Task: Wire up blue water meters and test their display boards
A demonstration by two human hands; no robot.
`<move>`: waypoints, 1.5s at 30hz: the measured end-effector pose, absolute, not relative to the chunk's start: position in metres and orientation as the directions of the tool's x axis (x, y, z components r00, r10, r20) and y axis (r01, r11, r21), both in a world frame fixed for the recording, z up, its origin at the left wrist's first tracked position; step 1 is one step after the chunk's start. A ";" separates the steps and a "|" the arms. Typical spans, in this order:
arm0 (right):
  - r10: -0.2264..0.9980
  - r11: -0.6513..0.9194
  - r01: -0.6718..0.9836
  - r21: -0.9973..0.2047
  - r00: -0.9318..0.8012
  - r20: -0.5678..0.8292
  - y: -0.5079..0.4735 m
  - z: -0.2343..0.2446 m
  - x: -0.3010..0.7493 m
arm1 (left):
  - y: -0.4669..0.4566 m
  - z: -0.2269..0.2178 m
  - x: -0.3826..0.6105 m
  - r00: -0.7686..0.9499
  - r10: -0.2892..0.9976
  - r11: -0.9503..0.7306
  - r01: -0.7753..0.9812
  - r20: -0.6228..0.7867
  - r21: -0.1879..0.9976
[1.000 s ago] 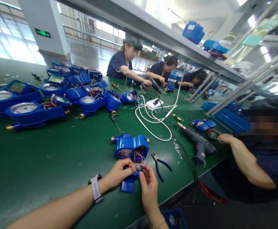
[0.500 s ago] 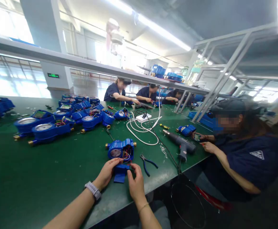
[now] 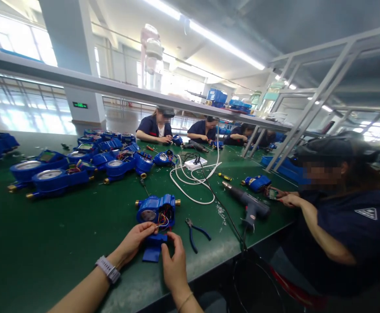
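A blue water meter (image 3: pixel 157 209) with brass ends lies open on the green table (image 3: pixel 62 243), coloured wires spilling from its right side. A blue cover piece (image 3: pixel 153 250) lies in front of it. My left hand (image 3: pixel 134 241), with a watch on the wrist, pinches the wires and a small part at the meter's front. My right hand (image 3: pixel 174 265) is closed beside it, fingertips touching the cover piece and the same small part. What exactly the fingers hold is too small to name.
Blue-handled pliers (image 3: pixel 194 231) lie right of the meter. A heat gun (image 3: pixel 250 203), white cable (image 3: pixel 193 178) and power strip (image 3: pixel 195 163) lie beyond. Several blue meters (image 3: pixel 59 174) crowd the left. A seated person (image 3: pixel 340 217) works at the right; other workers sit at the far end.
The camera tilted up and the view widened. My hands stayed at the meter's front and drew slightly toward me, and the worker at the right came fully into view.
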State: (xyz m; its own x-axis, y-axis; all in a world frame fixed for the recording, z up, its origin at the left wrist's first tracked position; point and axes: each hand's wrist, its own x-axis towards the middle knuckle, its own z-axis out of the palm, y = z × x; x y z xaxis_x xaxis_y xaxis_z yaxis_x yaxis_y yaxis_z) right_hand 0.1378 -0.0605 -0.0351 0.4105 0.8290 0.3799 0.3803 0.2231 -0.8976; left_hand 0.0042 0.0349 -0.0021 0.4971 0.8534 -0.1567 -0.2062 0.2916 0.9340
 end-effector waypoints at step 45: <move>0.808 0.185 0.419 -0.889 0.450 0.381 -0.074 -0.036 0.138 | 0.038 -0.012 0.010 0.563 0.816 0.334 -0.274 -0.131 0.902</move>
